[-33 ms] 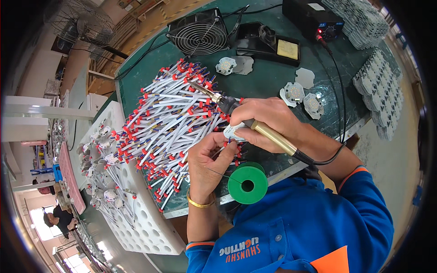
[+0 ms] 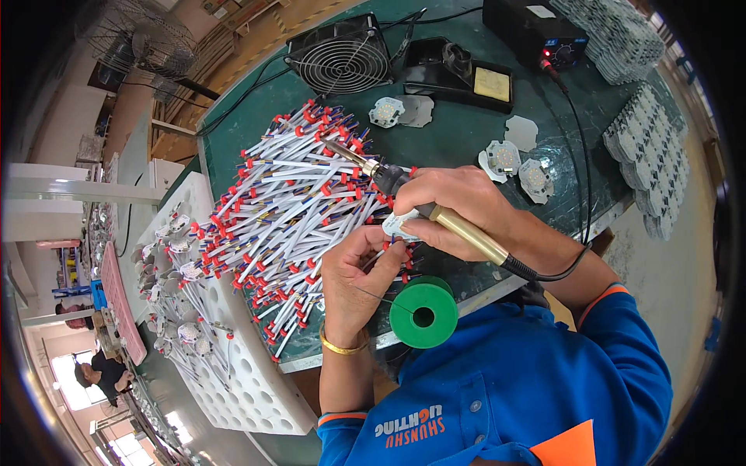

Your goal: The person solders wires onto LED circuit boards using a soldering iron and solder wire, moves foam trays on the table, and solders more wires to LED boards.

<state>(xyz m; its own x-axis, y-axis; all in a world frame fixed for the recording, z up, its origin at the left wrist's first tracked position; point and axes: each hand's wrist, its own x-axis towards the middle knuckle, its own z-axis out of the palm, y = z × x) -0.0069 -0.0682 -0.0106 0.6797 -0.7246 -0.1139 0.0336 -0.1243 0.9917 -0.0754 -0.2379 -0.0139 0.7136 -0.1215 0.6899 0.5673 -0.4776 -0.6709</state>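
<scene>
My right hand (image 2: 458, 206) is closed around a soldering iron (image 2: 470, 234), its metal tip pointing up and left over the pile of wires. The same hand's thumb and fingers pinch a small white LED board (image 2: 398, 226). Just below the board, my left hand (image 2: 357, 272) is closed, its thumb and forefinger pinching a wire lead whose red and blue bits show at the fingertips; most of it is hidden. A thin strand of solder runs past the left hand to a green solder spool (image 2: 406, 320) by the table edge. White-sleeved wire leads (image 2: 299, 194) with red ends lie heaped beyond my hands.
Loose LED boards (image 2: 499, 159) lie right of the heap. Behind stand a fan (image 2: 342, 66), an iron stand with yellow sponge (image 2: 491, 84) and a black soldering station (image 2: 536, 35). Stacked board panels (image 2: 649, 155) are at right. Left, a white holed foam tray (image 2: 256, 396) holds wired boards.
</scene>
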